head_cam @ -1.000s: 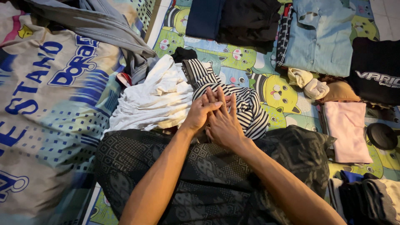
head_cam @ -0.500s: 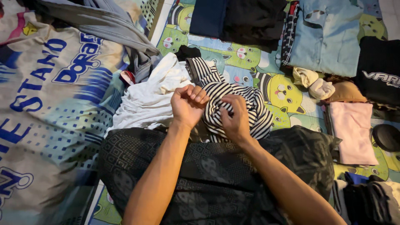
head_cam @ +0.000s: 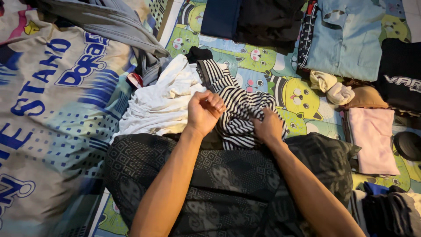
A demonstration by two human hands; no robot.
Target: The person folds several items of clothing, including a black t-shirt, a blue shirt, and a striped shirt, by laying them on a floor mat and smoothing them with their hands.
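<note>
We see the striped garment [head_cam: 239, 115] bunched at centre, both fists closed on it: left hand [head_cam: 202, 112] at its nine o'clock edge, right hand [head_cam: 268, 128] at four o'clock. The white cloth [head_cam: 163, 103] lies at nine o'clock. Fingertips are buried in folds.

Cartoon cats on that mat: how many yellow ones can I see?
2 in plain view: one yellow cat just beyond the striped garment that both hands grip, and another at the top right beside the denim shirt. Clothes may hide more.
</note>
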